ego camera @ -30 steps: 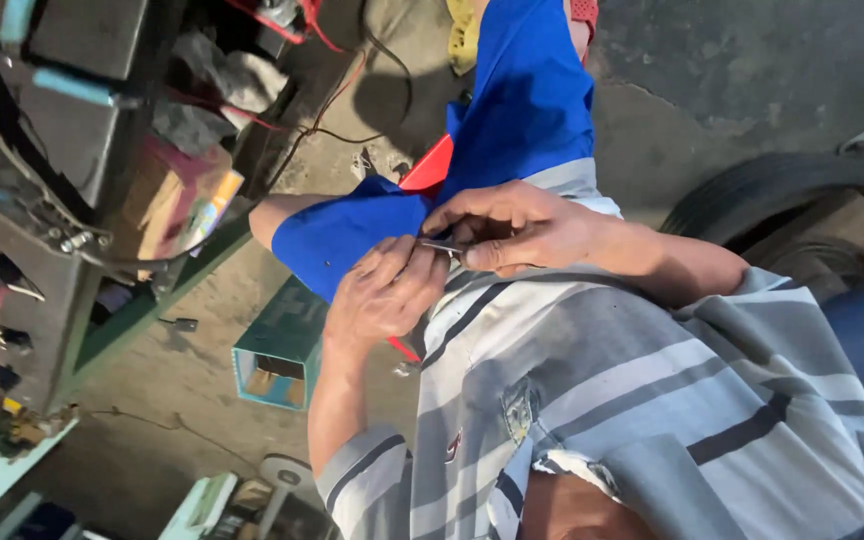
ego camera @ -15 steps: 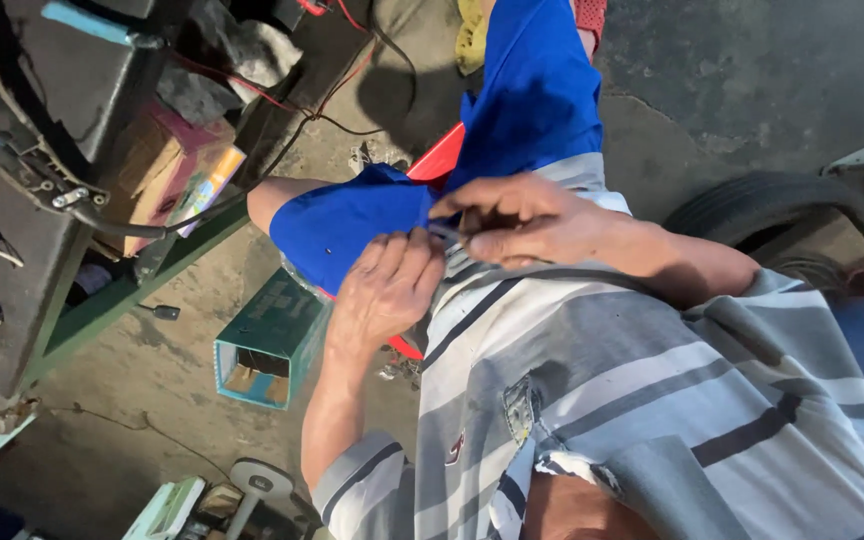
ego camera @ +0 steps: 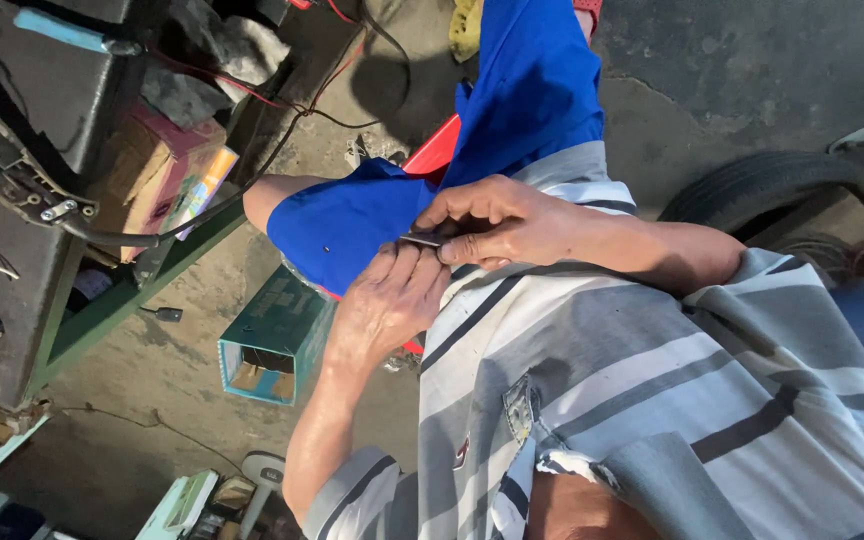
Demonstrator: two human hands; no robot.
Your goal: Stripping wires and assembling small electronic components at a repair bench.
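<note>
Shifted since the earlier frame: view drawn slightly closer and lower, so that the teal open-ended cardboard box on the concrete floor now sits nearer the frame's centre, and the dark metal workbench with green frame fills more of the left edge. Hands themselves little changed in place, still meeting at the lap over blue shorts.

Right hand: fingers curled downward, thumb and forefinger pinched on a small thin dark metal piece, held roughly level. Left hand: raised from below, fingertips closed against the near end of the same piece, palm turned away from the camera. Hands together, touching at the piece; exact grip of the left fingers partly hidden behind the knuckles.

Small metal piece: between the two hands, just above the hem of the grey-and-white striped shirt, just beside the blue-clad knee.

Surroundings: red plastic seat edge showing under the shorts; black rubber tyre at right, well apart from the hands; brown and pink cardboard cartons on the bench's lower shelf; black and red cables trailing from bench to floor.
</note>
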